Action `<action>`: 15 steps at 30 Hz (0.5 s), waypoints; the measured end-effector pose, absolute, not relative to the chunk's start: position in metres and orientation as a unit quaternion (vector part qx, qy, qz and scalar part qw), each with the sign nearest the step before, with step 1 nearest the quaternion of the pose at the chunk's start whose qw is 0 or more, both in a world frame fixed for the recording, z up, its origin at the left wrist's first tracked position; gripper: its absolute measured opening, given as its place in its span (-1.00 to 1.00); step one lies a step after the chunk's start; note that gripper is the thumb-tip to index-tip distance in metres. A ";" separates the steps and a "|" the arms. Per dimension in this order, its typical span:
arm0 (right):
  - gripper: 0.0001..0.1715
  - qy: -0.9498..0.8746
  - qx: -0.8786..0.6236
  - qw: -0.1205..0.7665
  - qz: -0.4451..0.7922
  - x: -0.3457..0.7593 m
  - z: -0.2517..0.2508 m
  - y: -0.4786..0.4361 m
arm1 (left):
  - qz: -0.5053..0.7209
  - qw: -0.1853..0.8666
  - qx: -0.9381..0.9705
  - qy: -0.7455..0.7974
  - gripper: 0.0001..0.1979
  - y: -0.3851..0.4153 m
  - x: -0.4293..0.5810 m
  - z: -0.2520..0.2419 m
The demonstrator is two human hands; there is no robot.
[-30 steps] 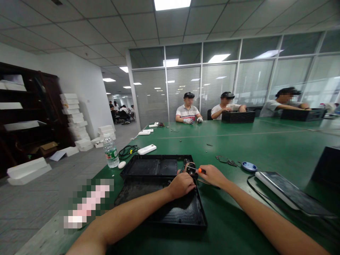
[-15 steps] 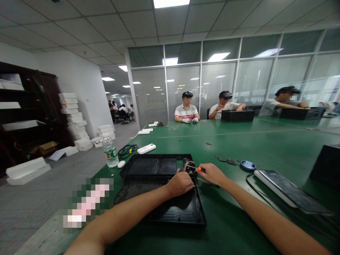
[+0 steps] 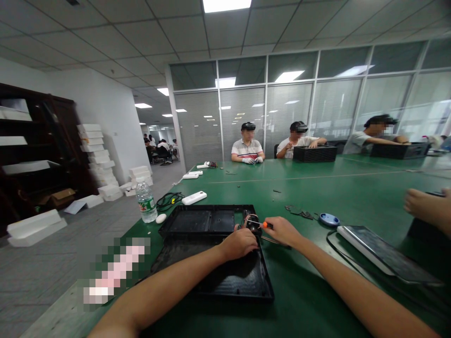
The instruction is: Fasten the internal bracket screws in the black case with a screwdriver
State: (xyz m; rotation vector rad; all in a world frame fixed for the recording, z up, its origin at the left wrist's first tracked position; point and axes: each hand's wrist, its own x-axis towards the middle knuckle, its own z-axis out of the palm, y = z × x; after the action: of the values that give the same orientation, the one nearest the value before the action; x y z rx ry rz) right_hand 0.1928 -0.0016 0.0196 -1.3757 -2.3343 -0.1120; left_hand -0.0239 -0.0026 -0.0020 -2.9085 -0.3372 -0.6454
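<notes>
A black plastic case point(image 3: 221, 220) lies opened out on the green table, its two shallow halves one behind the other. My right hand point(image 3: 280, 231) is closed around a screwdriver point(image 3: 266, 225) with an orange handle; the thin shaft points left into the case's far right corner. Thin coloured wires point(image 3: 248, 219) loop up in that corner by the shaft. Over the case's right side my left hand point(image 3: 239, 244) is closed, its fingers curled beneath the wires. Whatever its fingertips pinch is hidden from this angle.
A water bottle point(image 3: 146, 203), a white device point(image 3: 194, 197) and black cable point(image 3: 169, 201) stand left of the case. Rightward are a blue round dish point(image 3: 329, 219) and a tablet-like device point(image 3: 387, 253). Another person's hand point(image 3: 428, 206) shows at the right edge; several people sit across the table.
Another person's hand has come into view at the right edge, over the black box. My hands and the screwdriver stay nearly where they were.
</notes>
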 end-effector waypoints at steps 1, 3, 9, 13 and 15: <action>-0.71 -0.841 -0.495 0.213 -0.040 0.193 0.020 -0.002 | -0.215 0.068 -0.967 -0.118 -0.84 -0.003 -0.023 -0.003; -0.71 -0.841 -0.496 0.213 -0.039 0.193 0.020 -0.002 | -0.214 0.062 -0.967 -0.127 -0.85 -0.004 -0.023 -0.003; -0.73 -0.838 -0.507 0.200 -0.034 0.195 0.020 -0.001 | -0.220 0.076 -0.964 -0.130 -0.81 -0.006 -0.023 0.000; -0.72 -0.838 -0.513 0.184 -0.037 0.196 0.021 -0.001 | -0.201 0.116 -0.966 -0.116 -0.79 -0.007 -0.024 0.000; -0.72 -0.840 -0.509 0.185 -0.042 0.196 0.022 -0.001 | -0.195 0.131 -0.966 -0.108 -0.79 -0.007 -0.024 0.000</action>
State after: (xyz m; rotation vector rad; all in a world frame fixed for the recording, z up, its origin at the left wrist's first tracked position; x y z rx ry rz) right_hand 0.1959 -0.0014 0.0219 -1.4344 -2.3672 -0.1190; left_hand -0.0244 -0.0069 -0.0003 -2.8062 -0.3145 -0.5652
